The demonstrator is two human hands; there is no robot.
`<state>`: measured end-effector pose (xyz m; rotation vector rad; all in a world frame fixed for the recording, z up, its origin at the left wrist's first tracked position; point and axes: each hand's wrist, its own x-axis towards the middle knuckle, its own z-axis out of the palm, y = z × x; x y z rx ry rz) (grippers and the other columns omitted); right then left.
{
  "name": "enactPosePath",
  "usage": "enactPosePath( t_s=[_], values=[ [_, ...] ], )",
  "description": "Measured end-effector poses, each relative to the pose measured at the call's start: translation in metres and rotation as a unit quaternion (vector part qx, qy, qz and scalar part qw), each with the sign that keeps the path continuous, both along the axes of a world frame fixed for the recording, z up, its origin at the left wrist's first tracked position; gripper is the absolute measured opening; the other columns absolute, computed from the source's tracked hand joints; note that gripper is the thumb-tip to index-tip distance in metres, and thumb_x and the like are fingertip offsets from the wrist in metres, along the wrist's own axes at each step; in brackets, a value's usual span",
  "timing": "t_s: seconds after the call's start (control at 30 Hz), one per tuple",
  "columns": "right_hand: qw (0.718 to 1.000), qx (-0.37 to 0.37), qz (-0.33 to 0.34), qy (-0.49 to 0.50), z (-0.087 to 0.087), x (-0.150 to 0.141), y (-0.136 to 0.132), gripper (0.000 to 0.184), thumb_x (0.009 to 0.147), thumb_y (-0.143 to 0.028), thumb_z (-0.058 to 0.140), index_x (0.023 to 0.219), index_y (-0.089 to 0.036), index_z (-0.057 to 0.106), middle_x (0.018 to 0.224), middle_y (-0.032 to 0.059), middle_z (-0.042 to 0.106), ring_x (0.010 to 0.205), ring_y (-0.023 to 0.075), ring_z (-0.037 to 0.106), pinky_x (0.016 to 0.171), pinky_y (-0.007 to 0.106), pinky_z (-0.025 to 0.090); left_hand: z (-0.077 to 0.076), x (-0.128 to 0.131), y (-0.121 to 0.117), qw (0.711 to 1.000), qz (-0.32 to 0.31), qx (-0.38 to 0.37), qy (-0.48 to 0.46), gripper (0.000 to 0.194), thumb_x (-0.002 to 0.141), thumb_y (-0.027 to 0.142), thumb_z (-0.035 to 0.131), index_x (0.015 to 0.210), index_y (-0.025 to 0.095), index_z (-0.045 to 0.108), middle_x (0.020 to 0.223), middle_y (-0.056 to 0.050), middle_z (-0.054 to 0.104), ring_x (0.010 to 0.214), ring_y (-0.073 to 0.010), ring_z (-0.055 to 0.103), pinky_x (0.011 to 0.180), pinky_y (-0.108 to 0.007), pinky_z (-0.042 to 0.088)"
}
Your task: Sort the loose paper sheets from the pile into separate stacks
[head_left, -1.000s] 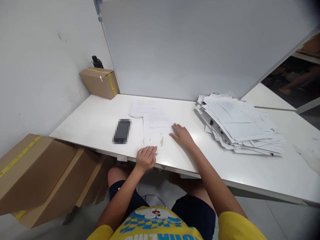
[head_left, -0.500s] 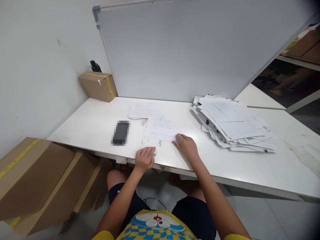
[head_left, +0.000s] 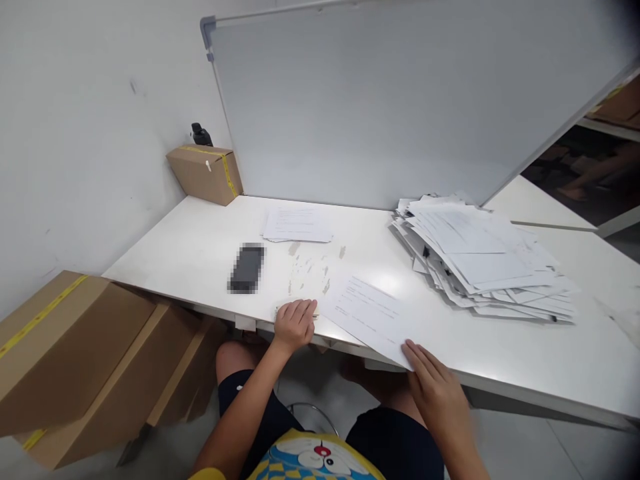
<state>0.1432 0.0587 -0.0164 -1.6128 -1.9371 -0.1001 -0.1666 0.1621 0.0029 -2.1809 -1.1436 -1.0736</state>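
Observation:
A printed sheet of paper [head_left: 373,313] lies slanted across the front of the table, its near corner at the edge. My right hand [head_left: 437,383] is closed on that corner, with the thumb hidden below. To the left, at the table's front edge, my left hand [head_left: 295,325] curves its fingers over a small, flat, pale thing [head_left: 315,311]. Most of that thing is covered, so its kind cannot be made out. Farther back sits a short stack of printed sheets [head_left: 297,225]. A dark phone-like slab [head_left: 247,268], blurred out, lies left of my left hand.
At the right, a tall untidy pile of papers [head_left: 480,250] covers part of the white table [head_left: 165,253]. A whiteboard [head_left: 370,100] stands behind. A taped carton [head_left: 205,175] sits at the back left, a black bottle [head_left: 201,135] behind it. Larger cartons [head_left: 75,360] stand at the lower left.
My right hand has drawn the printed sheet toward me and to the right, turning it and baring worn marks on the table. My left hand has stayed over the small pale thing.

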Motion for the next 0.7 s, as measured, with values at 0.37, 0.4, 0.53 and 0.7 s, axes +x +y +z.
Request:
enactPosePath(
  t_s=[0.37,0.4,0.53,0.7],
  values=[
    [0.980,0.175,-0.085,-0.044,0.001,0.024,-0.020,0.033,0.092,-0.017,0.062,0.121,-0.031,0.069,0.101,-0.0022,0.078,0.082,0.0185,0.075,0.065,0.028,0.053,-0.008,0.002,-0.015,0.998,-0.035,0.046,-0.016,0.040,0.090,0.018,0.051,0.126,0.025,0.066,0.104,-0.006,0.076,0.104,-0.0203,0.067,0.096,-0.033,0.041],
    [0.979,0.187,-0.067,-0.037,0.001,0.025,-0.020,0.031,0.091,-0.016,0.063,0.119,-0.028,0.070,0.099,-0.0018,0.078,0.081,0.0178,0.075,0.066,0.027,0.054,-0.009,0.007,-0.024,0.995,-0.090,0.035,-0.016,0.039,0.090,0.018,0.051,0.124,0.026,0.067,0.098,-0.005,0.077,0.099,-0.0189,0.067,0.093,-0.032,0.043],
    [0.989,0.140,-0.011,0.039,0.007,0.026,-0.024,0.027,0.093,-0.020,0.060,0.117,-0.025,0.070,0.110,0.0015,0.076,0.094,0.0191,0.074,0.078,0.027,0.057,-0.015,0.041,-0.065,0.920,-0.248,-0.270,-0.140,0.035,0.097,0.030,0.042,0.112,0.019,0.071,0.086,-0.009,0.074,0.081,-0.0203,0.067,0.075,-0.034,0.049],
    [0.981,0.051,-0.013,0.185,0.009,0.026,-0.033,0.038,0.097,-0.045,0.046,0.105,-0.021,0.076,0.116,0.0071,0.074,0.105,0.0263,0.071,0.082,0.035,0.058,-0.014,0.073,-0.078,0.485,-0.260,-0.609,-0.572,0.072,0.090,0.074,0.036,0.104,0.012,0.069,0.099,-0.017,0.072,0.084,-0.0254,0.070,0.065,-0.033,0.052]
  ],
)
